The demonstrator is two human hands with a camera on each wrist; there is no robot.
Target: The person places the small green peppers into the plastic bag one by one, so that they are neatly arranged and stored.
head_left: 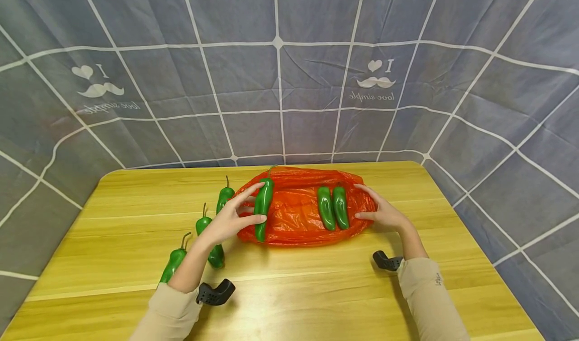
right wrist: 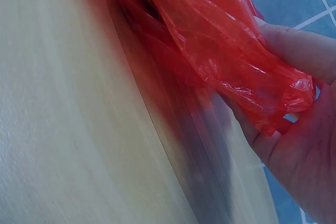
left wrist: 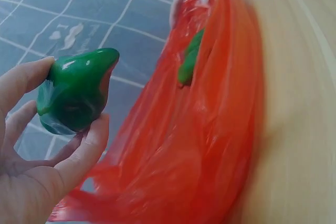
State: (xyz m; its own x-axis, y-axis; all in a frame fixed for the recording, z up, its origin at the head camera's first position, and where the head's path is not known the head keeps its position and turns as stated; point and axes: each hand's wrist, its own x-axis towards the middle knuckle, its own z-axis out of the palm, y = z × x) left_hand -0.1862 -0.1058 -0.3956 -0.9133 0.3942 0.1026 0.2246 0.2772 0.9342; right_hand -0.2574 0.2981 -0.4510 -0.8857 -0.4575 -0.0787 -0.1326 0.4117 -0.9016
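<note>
My left hand (head_left: 230, 220) pinches a green pepper (head_left: 264, 205) between thumb and fingers, above the left end of a red plastic bag (head_left: 294, 210). In the left wrist view the same pepper (left wrist: 79, 90) is seen end-on, apart from the bag. Two more green peppers, a left one (head_left: 325, 207) and a right one (head_left: 341, 207), lie side by side in the opened bag. At the bag's right end, my right hand (head_left: 384, 212) grips the plastic edge. The right wrist view has the crumpled bag (right wrist: 226, 51) between its thumb and fingers.
Several green peppers lie left of the bag, partly behind my left arm: a far one (head_left: 224, 197), a middle one (head_left: 216, 255) and a near one (head_left: 174, 265). They rest on a wooden table (head_left: 289, 290). A grey curtain (head_left: 253, 79) with white lines hangs behind it.
</note>
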